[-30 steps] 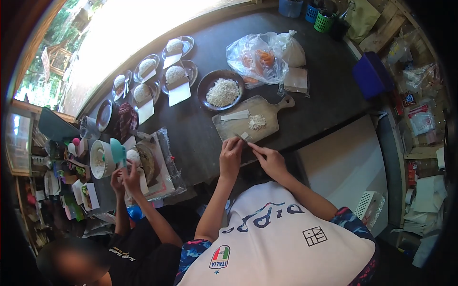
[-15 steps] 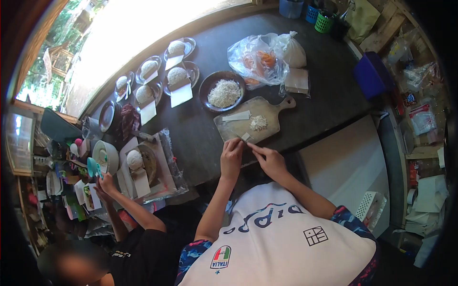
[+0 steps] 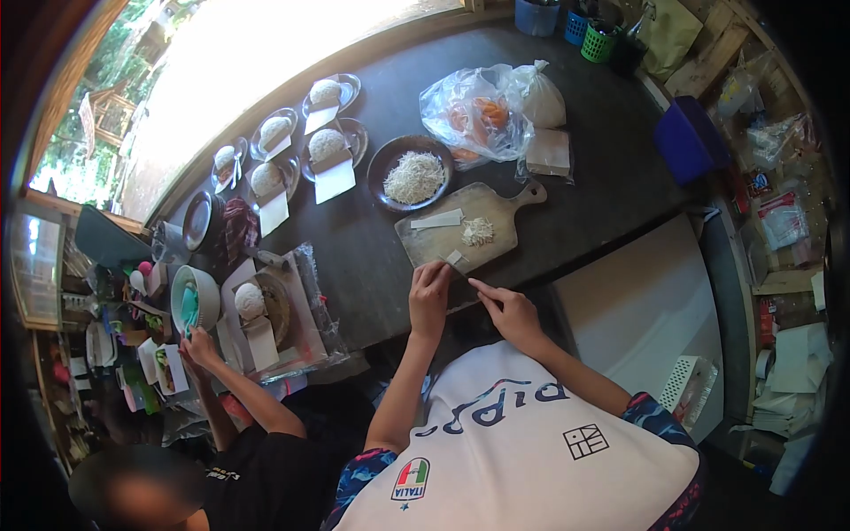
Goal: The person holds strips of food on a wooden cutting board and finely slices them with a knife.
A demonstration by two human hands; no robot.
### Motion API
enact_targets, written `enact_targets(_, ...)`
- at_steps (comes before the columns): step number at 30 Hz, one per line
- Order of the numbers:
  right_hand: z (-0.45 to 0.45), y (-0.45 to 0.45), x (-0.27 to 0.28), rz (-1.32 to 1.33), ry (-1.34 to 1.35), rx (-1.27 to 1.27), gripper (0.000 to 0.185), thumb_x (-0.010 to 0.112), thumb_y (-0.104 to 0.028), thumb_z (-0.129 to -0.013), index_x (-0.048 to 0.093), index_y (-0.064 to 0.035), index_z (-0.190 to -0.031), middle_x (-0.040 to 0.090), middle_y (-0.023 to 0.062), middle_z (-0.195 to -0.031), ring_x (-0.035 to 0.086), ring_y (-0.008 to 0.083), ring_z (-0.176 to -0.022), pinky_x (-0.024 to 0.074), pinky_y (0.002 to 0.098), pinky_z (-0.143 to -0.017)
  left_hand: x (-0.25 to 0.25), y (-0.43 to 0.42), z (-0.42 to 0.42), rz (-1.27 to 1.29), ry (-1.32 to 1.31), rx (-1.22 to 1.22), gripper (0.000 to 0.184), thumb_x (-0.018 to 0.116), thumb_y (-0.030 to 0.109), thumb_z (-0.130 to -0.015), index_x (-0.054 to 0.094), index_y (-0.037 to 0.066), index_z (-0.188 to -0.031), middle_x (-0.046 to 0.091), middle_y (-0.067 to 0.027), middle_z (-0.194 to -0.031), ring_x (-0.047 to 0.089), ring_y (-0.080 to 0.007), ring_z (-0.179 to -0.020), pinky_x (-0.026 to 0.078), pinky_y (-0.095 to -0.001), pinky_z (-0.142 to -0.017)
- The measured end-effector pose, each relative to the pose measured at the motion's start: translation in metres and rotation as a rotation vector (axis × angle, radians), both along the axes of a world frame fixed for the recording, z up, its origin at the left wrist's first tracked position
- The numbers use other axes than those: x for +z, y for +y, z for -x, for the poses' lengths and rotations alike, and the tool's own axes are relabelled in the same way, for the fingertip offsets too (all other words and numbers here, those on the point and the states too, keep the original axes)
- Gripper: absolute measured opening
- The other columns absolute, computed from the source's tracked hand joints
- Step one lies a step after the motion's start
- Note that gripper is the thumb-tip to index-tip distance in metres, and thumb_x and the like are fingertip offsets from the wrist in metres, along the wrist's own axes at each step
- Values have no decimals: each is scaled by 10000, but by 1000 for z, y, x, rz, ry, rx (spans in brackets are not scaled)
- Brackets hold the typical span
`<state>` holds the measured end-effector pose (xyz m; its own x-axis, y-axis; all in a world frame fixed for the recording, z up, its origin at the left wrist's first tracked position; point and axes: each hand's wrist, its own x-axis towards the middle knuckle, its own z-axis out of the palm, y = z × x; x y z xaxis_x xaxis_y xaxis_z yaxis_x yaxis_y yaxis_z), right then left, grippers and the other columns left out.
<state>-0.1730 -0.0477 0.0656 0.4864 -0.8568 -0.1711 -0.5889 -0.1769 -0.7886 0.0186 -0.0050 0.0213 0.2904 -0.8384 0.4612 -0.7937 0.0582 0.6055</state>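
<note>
At the near edge of the wooden cutting board (image 3: 493,202), my left hand (image 3: 429,292) has its fingers pressed together beside a small pale piece (image 3: 454,257). What lies between those fingers is too small to make out. My right hand (image 3: 512,313) is just right of it, index finger reaching toward the left fingertips and the other fingers curled; anything in its grip is hidden. On the board are a flat white strip (image 3: 436,219) and a small heap of chopped pale bits (image 3: 478,232). Behind it, a dark bowl (image 3: 378,184) holds pale shreds (image 3: 414,178).
A co-worker's hands (image 3: 200,347) are at a white bowl (image 3: 207,294) with a teal scoop (image 3: 189,306). Plates with rice mounds (image 3: 328,146) stand at back left. Plastic bags (image 3: 476,111) and a small packet (image 3: 549,152) lie beyond the board.
My right hand has shifted slightly down and right; my left hand's fingertips have dipped a little. The co-worker's hands moved left and the teal scoop now sits inside the white bowl.
</note>
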Motion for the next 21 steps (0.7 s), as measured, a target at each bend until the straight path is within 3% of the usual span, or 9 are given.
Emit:
enact_targets(11, 2, 2, -13, 49, -87, -16, 357, 642, -311, -1078, 722, -353, -1423, 752, 150, -952, 746, 385, -916, 593, 492, -799, 0, 0, -1, -21, -13, 11, 184, 740, -15, -913, 775, -9, -1093, 714, -108, -1148, 688, -341, -1107, 580, -443, -949)
enact_targets(21, -5, -6, -8, 47, -14, 11, 361, 650, -321, -1074, 718, -372, -1425, 774, 137, -1014, 757, 367, -950, 600, 487, -812, 1, 0, 0, -20, 0, 14, 200, 745, -4, -913, 788, 26, -1106, 728, -102, -1135, 685, -346, -1105, 569, -450, -948)
